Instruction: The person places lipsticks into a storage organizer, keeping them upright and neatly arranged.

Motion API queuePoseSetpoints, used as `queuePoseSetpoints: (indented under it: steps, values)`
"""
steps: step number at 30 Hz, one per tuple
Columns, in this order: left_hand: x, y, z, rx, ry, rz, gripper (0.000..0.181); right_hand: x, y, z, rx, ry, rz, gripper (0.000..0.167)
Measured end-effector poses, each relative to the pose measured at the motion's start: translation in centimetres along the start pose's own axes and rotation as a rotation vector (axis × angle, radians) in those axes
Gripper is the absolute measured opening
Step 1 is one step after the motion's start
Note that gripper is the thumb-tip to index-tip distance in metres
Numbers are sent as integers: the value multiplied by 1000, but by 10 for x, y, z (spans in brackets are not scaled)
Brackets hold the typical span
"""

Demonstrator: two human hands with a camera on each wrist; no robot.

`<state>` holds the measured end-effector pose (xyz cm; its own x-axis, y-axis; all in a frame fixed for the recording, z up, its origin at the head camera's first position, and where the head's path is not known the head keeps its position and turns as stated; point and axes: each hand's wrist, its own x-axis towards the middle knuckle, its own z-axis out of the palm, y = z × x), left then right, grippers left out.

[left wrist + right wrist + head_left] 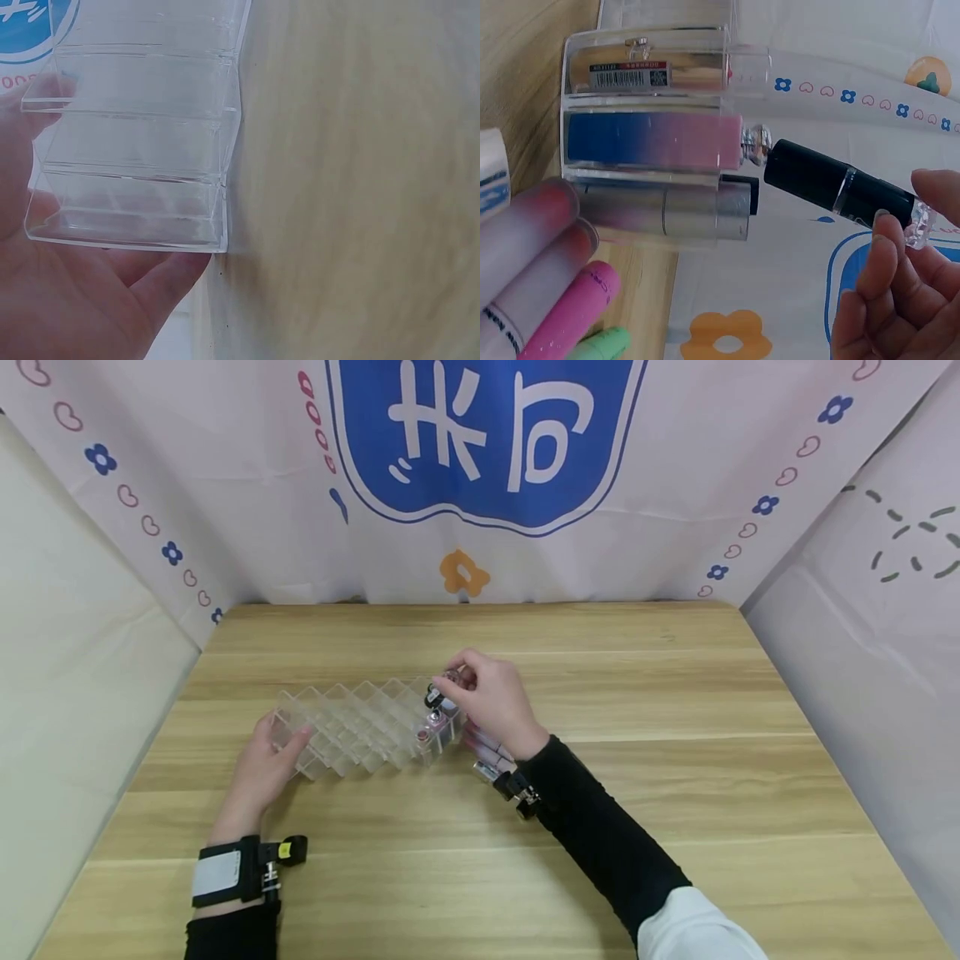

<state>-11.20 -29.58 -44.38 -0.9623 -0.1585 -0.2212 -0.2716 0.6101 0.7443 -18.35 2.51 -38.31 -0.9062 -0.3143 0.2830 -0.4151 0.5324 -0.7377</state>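
Observation:
A clear lipstick organizer (352,727) with diagonal compartments stands on the table. My left hand (262,764) grips its left end, thumb on the near side; in the left wrist view the fingers (169,289) curve around the end wall. At the opposite end my right hand (495,697) pinches a black lipstick tube (810,176) by its clear faceted end, tilted above the compartments. Right-end compartments hold a blue-and-pink lipstick (652,140) with a round clear knob, a tube with a barcode label (630,73) and a greyish clear tube (667,210).
Several loose tubes lie right of the organizer under my right wrist, among them a frosted red-tipped tube (525,240), a pink tube (574,311) and a green one (604,345). A printed cloth (262,502) hangs behind the wooden table (450,877).

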Motion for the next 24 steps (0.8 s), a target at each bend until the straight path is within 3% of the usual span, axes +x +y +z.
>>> queuePoseSetpoints:
  steps: [14, 24]
  values:
    - [-2, -1, -1, 7, 7, 9, 87, 4, 0, 21, -23, -73, -6, 23]
    - [-1, 1, 0, -33, 13, 46, 82, 3, 2, 30, -106, -63, -32, 22]
